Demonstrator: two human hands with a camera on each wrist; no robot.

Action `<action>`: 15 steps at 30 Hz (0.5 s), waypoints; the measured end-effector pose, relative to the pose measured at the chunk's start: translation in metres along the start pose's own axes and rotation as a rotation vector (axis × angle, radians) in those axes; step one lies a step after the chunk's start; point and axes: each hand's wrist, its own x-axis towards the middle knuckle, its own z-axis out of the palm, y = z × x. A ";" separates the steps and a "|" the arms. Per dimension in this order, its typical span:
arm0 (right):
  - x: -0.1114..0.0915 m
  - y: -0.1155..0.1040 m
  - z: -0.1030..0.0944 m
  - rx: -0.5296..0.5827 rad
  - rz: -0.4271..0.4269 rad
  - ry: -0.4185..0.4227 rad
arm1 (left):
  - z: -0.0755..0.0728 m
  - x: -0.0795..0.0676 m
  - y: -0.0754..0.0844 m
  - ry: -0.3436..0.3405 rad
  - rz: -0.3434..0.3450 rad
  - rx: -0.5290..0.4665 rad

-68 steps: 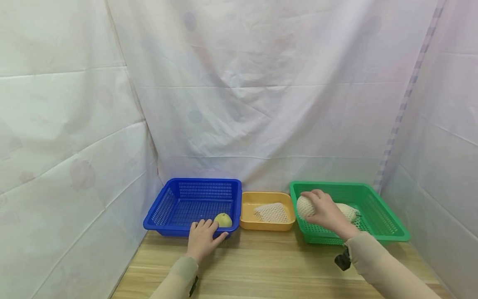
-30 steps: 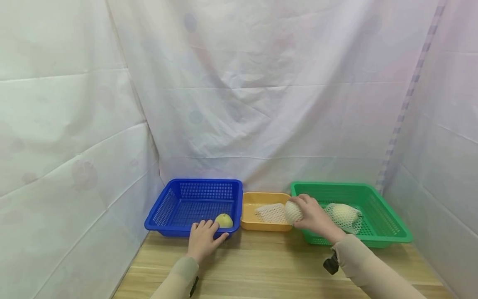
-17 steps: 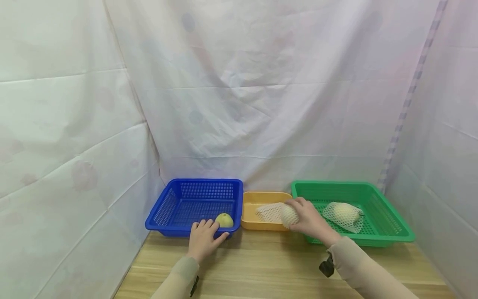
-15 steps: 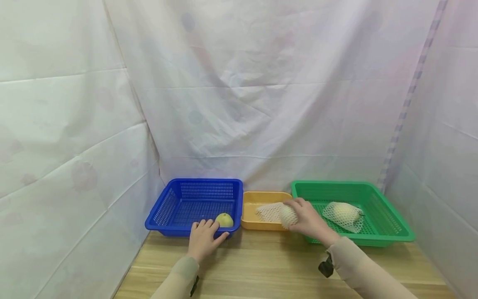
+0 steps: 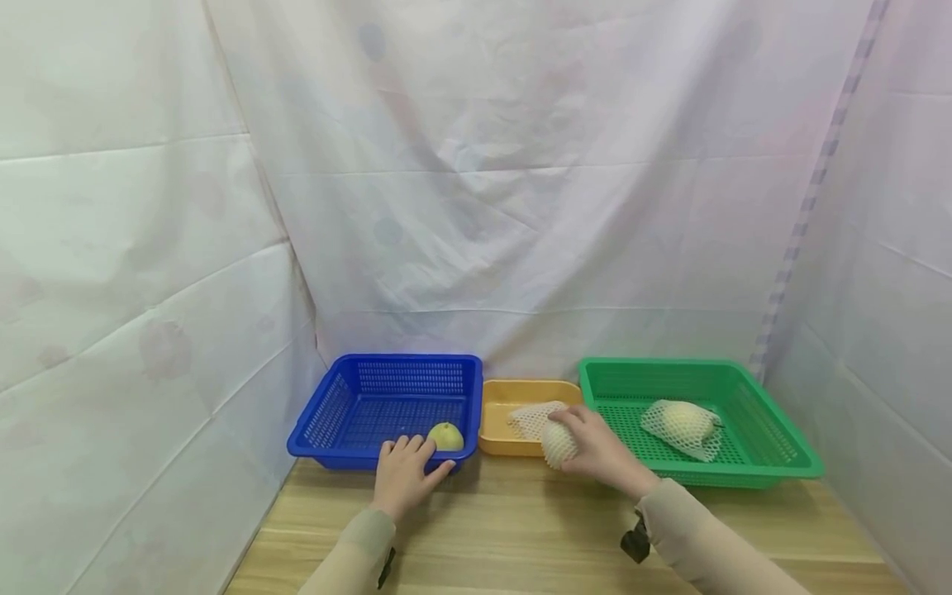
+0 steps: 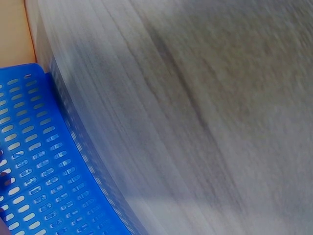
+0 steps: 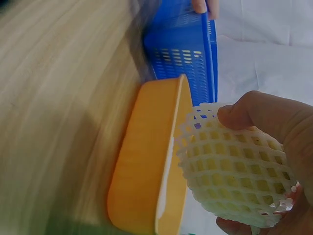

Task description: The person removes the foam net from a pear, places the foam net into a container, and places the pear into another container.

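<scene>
My right hand point(image 5: 598, 450) grips a pear in a white foam net point(image 7: 234, 171), thumb on one side and fingers on the other. The pear is over the front edge of the small orange tray point(image 5: 513, 449). My left hand point(image 5: 405, 475) holds the front rim of the blue basket point(image 5: 327, 450), fingers over it and thumb outside. Just beyond those fingers a bare yellow-green pear point(image 5: 446, 436) lies in the basket. Another netted pear point(image 5: 684, 426) lies in the green basket point(image 5: 781, 473), its stem to the right. The left wrist view shows mostly tabletop and the basket's slotted side.
A flattened foam net point(image 5: 530, 420) lies in the orange tray, between the two baskets. All three containers stand on the wood-grain table point(image 5: 506, 529). Pale cloth point(image 5: 446, 207) hangs close behind them and at both sides.
My right hand has carried the netted pear left and toward me, from over the green basket to the orange tray's front edge. My left hand has stayed on the blue rim.
</scene>
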 end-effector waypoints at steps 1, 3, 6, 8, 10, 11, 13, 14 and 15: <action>0.000 0.000 0.002 -0.001 0.003 -0.001 | 0.000 0.000 0.000 -0.002 0.001 0.001; -0.001 0.000 0.007 -0.008 0.008 -0.008 | -0.001 0.000 0.000 -0.003 0.000 -0.003; -0.004 -0.001 0.013 -0.014 -0.004 -0.016 | -0.002 0.000 0.001 -0.005 -0.005 -0.007; -0.006 -0.001 0.016 -0.016 -0.023 -0.016 | -0.003 0.000 0.001 -0.007 -0.009 -0.007; -0.008 -0.002 0.020 -0.016 -0.041 -0.013 | -0.003 0.000 0.001 -0.012 -0.012 -0.004; -0.009 -0.003 0.021 -0.011 -0.048 -0.013 | -0.003 0.000 0.001 -0.013 -0.012 -0.003; -0.011 -0.003 0.024 0.000 -0.051 -0.019 | -0.002 0.000 0.002 -0.014 -0.013 -0.001; -0.012 -0.003 0.026 0.003 -0.048 -0.023 | -0.002 0.000 0.002 -0.014 -0.012 0.000; -0.013 -0.003 0.027 0.008 -0.043 -0.029 | -0.002 0.000 0.002 -0.013 -0.010 -0.001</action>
